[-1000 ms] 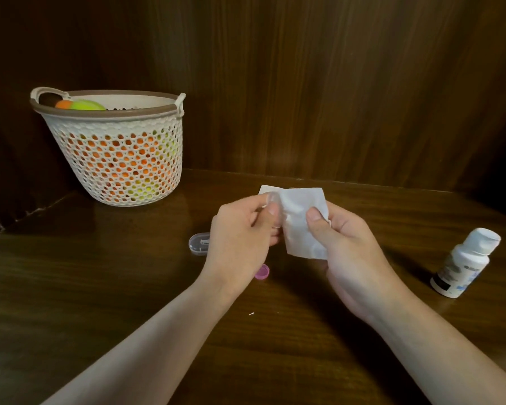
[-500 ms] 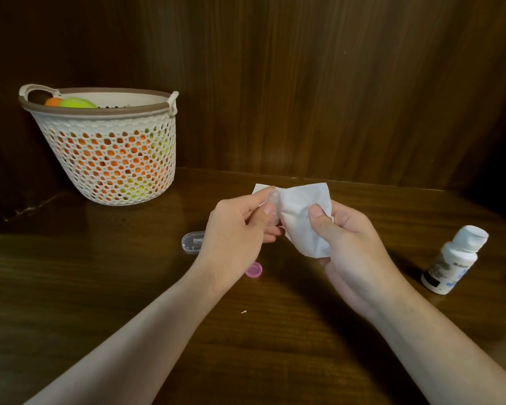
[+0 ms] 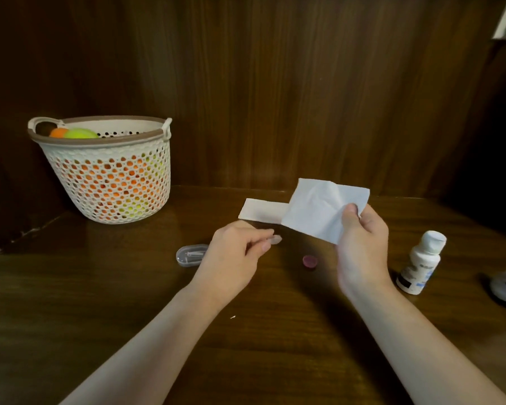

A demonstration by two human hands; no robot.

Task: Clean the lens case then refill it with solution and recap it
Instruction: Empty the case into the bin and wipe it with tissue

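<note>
Holding a white tissue [image 3: 319, 211] up off the desk [image 3: 70, 287], the right hand [image 3: 362, 247] pinches its lower right part between thumb and curled fingers [image 3: 351, 210]; the sheet hangs open and creased, its upper edge toward the wooden back wall. The left hand [image 3: 234, 258] hovers low over the desk with its fingers curled, pinching a small clear piece, apparently the lens case [image 3: 276, 239], of which only a pale tip shows past the fingertips; how much of it the hand covers cannot be told. A small pink cap [image 3: 310, 261] lies on the desk between the two hands, touching neither; a clear oval container [image 3: 191, 255] lies just beside the left hand's wrist side. A flat pale strip of folded tissue [image 3: 262, 211] lies on the desk behind the hands, partly hidden by the held sheet. The white solution bottle [image 3: 422, 263] stands tilted in view, capped, to the right of the right hand and apart from it. A perforated white basket [image 3: 111, 182] holding orange and green balls stands at the back left.
</note>
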